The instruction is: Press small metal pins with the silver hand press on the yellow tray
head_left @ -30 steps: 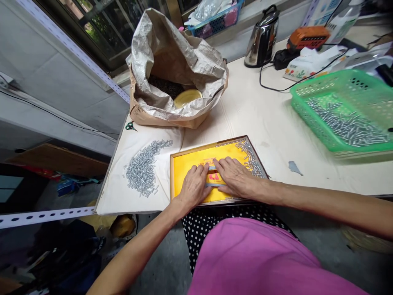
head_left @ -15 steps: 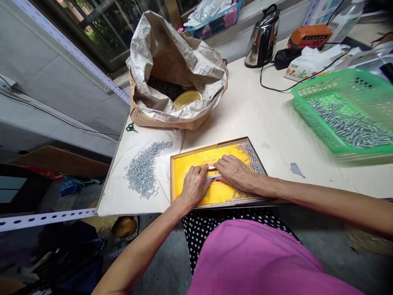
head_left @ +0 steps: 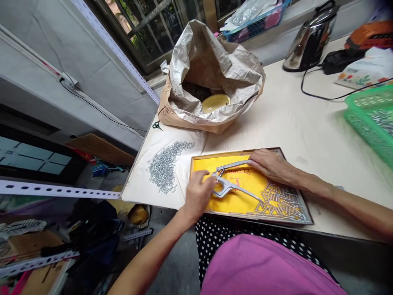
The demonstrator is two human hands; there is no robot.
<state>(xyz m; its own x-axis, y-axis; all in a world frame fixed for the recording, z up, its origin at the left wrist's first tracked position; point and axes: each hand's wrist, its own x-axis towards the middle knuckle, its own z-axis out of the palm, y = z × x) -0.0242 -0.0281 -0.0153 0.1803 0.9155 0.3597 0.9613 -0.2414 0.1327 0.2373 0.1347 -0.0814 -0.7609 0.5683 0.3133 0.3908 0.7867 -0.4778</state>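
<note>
A grey, plier-like metal tool (head_left: 226, 187) lies over the yellow-bottomed tray (head_left: 193, 164), its two long handles spread apart. A small coil spring (head_left: 220, 173) sits between the handles near its head. My right hand (head_left: 272, 166) is closed on the end of the upper handle. At the head end, my left hand (head_left: 199, 190) is slightly blurred, its fingers curled against the tool and covering the tip. Loose small coil springs (head_left: 279, 200) lie in the tray's right part, below my right hand. The lower handle's end reaches down to them.
Left of the tray lies a pile of small springs (head_left: 164, 168) on white cloth. Behind stands an open sack (head_left: 190, 116) with a yellow bowl (head_left: 216, 101) inside. Small scissors (head_left: 157, 125), a kettle (head_left: 310, 39) and a green basket (head_left: 365, 123) of metal pieces are farther out.
The tool's handles, close together before, are now spread wide. My right hand has moved away from my left, outward along with the upper handle. The view has swung left.
</note>
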